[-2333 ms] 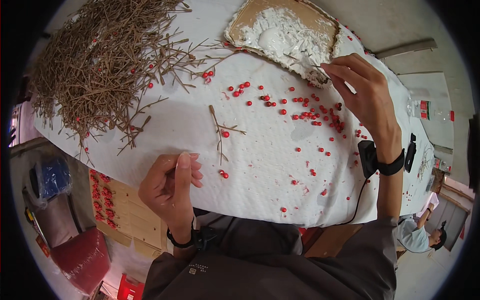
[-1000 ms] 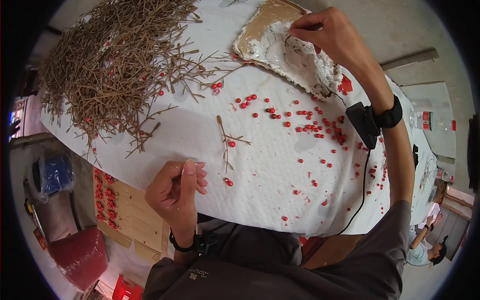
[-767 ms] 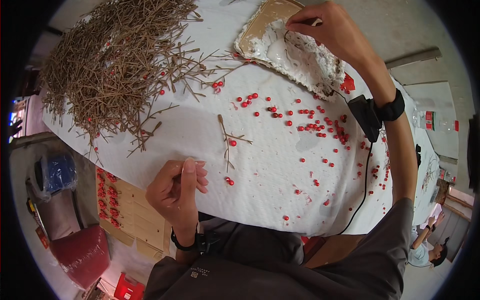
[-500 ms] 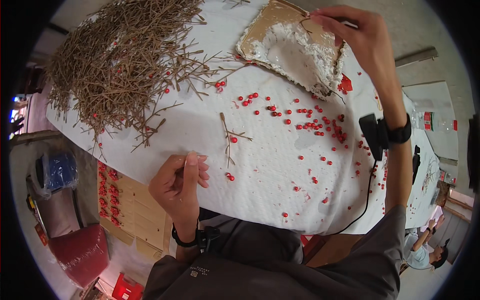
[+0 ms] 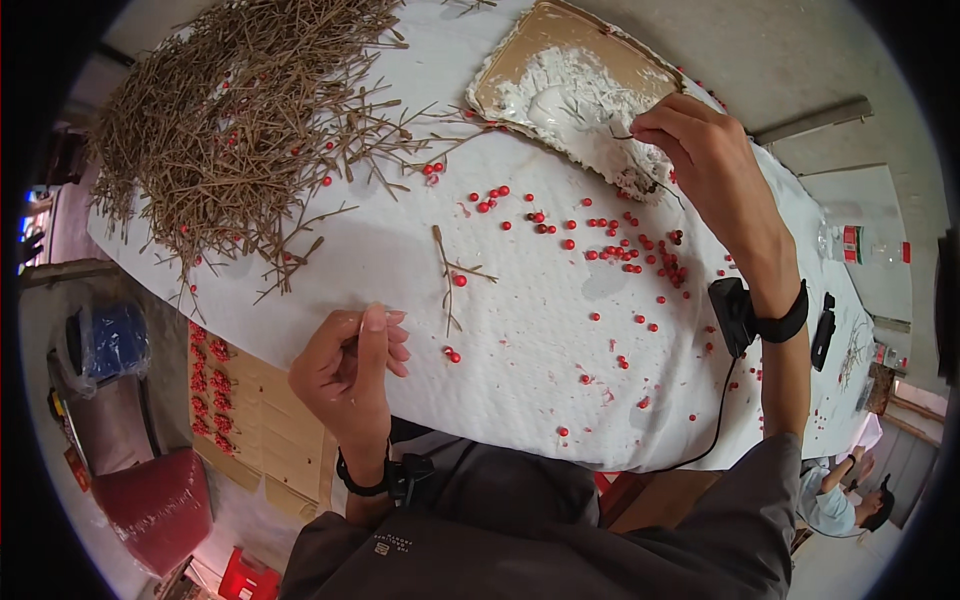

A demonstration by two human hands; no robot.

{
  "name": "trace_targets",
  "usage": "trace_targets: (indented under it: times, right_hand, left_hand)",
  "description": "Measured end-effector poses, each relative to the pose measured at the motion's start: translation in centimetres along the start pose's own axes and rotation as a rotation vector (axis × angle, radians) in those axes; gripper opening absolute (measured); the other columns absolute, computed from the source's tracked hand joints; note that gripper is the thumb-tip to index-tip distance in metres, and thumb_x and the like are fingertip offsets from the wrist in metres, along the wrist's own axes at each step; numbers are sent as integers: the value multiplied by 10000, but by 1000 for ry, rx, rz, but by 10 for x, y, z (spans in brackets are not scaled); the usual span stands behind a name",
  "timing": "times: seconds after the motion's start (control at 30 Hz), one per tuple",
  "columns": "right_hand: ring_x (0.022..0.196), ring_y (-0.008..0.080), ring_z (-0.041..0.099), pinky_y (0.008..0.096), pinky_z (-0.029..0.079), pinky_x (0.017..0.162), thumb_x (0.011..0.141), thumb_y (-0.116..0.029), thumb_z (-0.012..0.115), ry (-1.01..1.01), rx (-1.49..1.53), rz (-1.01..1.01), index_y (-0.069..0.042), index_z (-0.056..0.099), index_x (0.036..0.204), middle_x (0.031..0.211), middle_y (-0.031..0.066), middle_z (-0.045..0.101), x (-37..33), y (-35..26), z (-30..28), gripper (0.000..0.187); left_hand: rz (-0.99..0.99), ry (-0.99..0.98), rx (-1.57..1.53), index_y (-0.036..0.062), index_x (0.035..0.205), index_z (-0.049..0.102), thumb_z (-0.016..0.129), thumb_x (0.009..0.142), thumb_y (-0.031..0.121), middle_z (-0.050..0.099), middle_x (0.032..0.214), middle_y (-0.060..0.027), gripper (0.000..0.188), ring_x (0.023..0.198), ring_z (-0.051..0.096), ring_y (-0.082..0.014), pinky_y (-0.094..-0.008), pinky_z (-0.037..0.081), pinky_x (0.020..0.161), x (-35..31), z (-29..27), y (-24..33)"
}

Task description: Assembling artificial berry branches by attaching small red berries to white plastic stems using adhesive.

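Observation:
My right hand point(image 5: 705, 165) reaches over the near right corner of a brown tray point(image 5: 512, 60). Its thumb and finger pinch a thin dark stem point(image 5: 622, 136), whose tip is at white paste point(image 5: 568, 98) spread on the tray. Whether the tip touches the paste is hard to tell. My left hand point(image 5: 348, 370) hovers at the table's near edge, thumb pressed to the index finger and the others curled; anything in that pinch is too small to make out. Between the hands lie a forked brown twig point(image 5: 446, 280) and many loose red berries point(image 5: 632, 254).
A large heap of brown twigs point(image 5: 240, 130) covers the far left of the white-covered table point(image 5: 520, 390). Below left, red berry clusters point(image 5: 222, 400) lie in rows on cardboard point(image 5: 275, 420). A cable point(image 5: 722, 420) runs from my right wrist. Another person point(image 5: 835, 500) sits at far right.
My right hand has come nearer and lower, bringing the stem from the tray's far edge to the paste's right side. My left hand keeps its pinch almost in place.

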State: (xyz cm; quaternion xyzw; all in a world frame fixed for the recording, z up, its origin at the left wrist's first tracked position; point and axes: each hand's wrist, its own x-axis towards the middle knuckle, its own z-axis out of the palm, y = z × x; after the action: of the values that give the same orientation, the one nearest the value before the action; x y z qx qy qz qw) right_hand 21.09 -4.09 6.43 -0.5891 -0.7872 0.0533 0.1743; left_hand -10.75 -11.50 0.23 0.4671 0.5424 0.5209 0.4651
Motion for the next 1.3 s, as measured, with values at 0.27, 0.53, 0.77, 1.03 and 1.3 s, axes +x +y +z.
trace_targets:
  times: [0.27, 0.53, 0.77, 1.03, 1.3]
  right_hand:
    - [755, 258, 652, 328, 515, 681, 860, 13, 602, 51, 4, 47, 21, 675, 948, 901, 122, 679, 2, 5, -6, 115]
    - [741, 193, 668, 267, 526, 679, 800, 22, 699, 547, 229, 165, 2, 708, 954, 911, 103, 712, -31, -33, -9, 156]
    - [769, 213, 683, 285, 549, 675, 718, 48, 738, 819, 85, 51, -26, 728, 935, 907, 96, 708, -70, -74, -17, 229]
    - [843, 243, 671, 316, 559, 720, 686, 53, 720, 872, -54, -10, -10, 730, 945, 930, 93, 706, -80, -93, -3, 267]
    - [822, 255, 674, 325, 559, 727, 746, 65, 669, 856, 27, -8, 8, 723, 950, 940, 107, 705, -81, -79, 3, 218]
  left_hand:
    - [-2, 0, 22, -57, 816, 636, 606, 932, 59, 669, 740, -111, 167, 530, 562, -83, -198, 441, 458, 0, 3, 5]
    - [-13, -471, 83, -85, 1025, 667, 518, 984, 144, 695, 816, -125, 276, 680, 640, -126, -237, 488, 606, 1, 13, 36]
    - [-180, -876, -387, -50, 1198, 604, 503, 1013, 237, 655, 1115, -130, 356, 1023, 627, -166, -304, 499, 892, 0, 131, 70]
    - [-476, -716, -851, -26, 1273, 550, 517, 1006, 278, 603, 1208, -105, 406, 1086, 589, -177, -337, 452, 993, -14, 138, 80]
    - [-487, -615, -811, -54, 1191, 590, 526, 999, 243, 657, 1116, -155, 359, 1033, 647, -232, -350, 513, 927, 16, 136, 68]
